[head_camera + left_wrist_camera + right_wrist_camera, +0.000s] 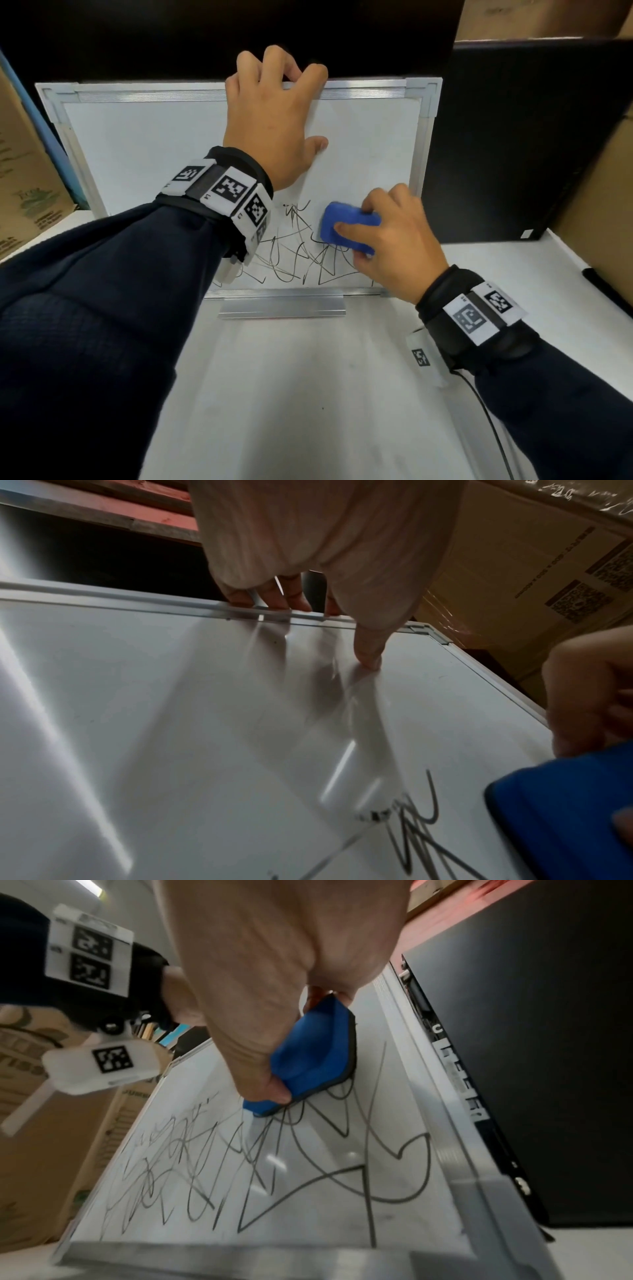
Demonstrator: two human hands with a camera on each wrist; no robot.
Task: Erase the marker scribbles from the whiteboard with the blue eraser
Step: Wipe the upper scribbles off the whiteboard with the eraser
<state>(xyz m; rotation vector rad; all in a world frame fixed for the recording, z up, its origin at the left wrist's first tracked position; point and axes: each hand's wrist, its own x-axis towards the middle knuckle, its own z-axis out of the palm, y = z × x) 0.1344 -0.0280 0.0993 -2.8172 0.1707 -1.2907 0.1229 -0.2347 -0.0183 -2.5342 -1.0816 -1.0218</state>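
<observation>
Right hand (pixel 394 240) nearest: thumb and fingers curled round blue eraser (pixel 349 228), pressing its dark felt face flat on whiteboard (pixel 154 144), upper right of black marker scribbles (pixel 294 260). Scribbles filling lower right part of board down to bottom frame. Left hand (pixel 270 113) gripping top frame, fingers hooked over edge, thumb flat on board face. Board propped upright, tilted back, on white table (pixel 291 394). Cardboard box (pixel 24 178) at left; black panel (pixel 513 137) at right.
</observation>
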